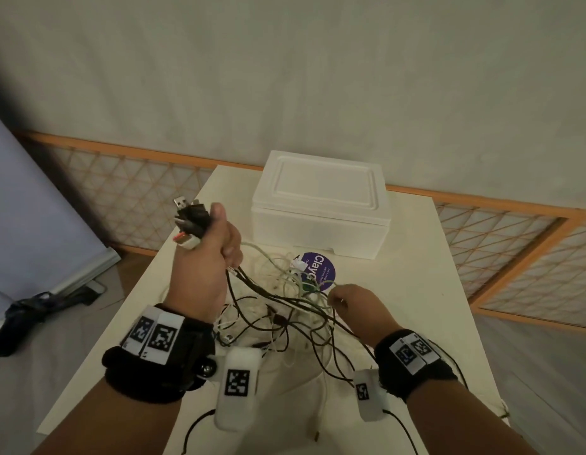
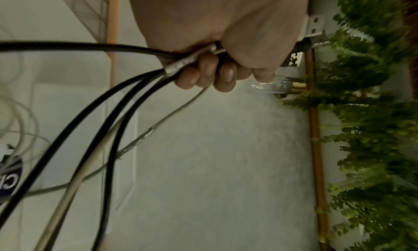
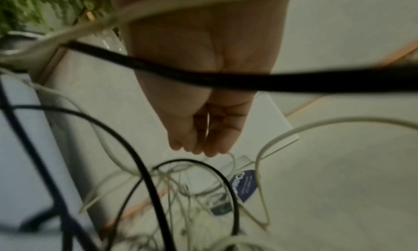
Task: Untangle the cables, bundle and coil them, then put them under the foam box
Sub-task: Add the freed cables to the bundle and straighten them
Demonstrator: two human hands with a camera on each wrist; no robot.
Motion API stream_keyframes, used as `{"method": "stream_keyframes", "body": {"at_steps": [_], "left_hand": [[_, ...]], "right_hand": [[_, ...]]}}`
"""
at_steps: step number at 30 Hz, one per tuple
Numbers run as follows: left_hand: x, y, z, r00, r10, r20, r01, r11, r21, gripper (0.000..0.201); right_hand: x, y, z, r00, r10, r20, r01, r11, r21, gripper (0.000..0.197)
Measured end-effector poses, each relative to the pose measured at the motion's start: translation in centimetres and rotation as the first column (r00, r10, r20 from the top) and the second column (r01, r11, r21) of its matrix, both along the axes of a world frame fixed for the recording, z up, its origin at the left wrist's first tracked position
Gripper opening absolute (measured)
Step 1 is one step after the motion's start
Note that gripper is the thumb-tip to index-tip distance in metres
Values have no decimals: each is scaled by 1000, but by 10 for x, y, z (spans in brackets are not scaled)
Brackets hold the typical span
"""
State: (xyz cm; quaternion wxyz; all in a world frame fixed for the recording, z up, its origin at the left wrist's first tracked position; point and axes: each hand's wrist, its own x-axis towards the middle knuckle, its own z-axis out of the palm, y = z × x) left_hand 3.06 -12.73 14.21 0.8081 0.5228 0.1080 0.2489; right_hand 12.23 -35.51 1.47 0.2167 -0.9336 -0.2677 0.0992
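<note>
My left hand point(image 1: 216, 244) is raised over the table's left side and grips a bundle of black and pale cables point(image 2: 126, 97) in its fist. Their USB plugs point(image 1: 191, 221) stick out above the thumb. The left wrist view shows the fingers point(image 2: 214, 76) curled round the strands. These trail down into a loose tangle of cables point(image 1: 285, 310) on the white table point(image 1: 432, 290). My right hand point(image 1: 350, 307) reaches into the tangle and its fingertips point(image 3: 199, 145) pinch a thin pale cable. The closed white foam box point(image 1: 321, 198) stands behind the tangle.
A round purple sticker point(image 1: 319, 269) lies on the table in front of the box, under some strands. An orange-framed lattice fence point(image 1: 514, 244) runs behind the table. A grey board point(image 1: 39, 208) leans at the left, with a dark object point(image 1: 32, 307) on the floor.
</note>
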Motion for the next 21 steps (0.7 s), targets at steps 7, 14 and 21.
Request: {"method": "stream_keyframes", "body": {"at_steps": [7,14,21], "left_hand": [[-2,-19,7,994,-104,20,105,990,-97,51],[-24,-1,47,958,-224,181,238,969,-62,56],[-16,10,28,975,-217,-42,219,973,66,43]], "right_hand": [[-22,33,44,969,244,-47,-223,939,262,47],[-19,28,15,987,158,21,-160,978,131,14],[-3,11,44,999,18,-33,-10,972,233,20]]}}
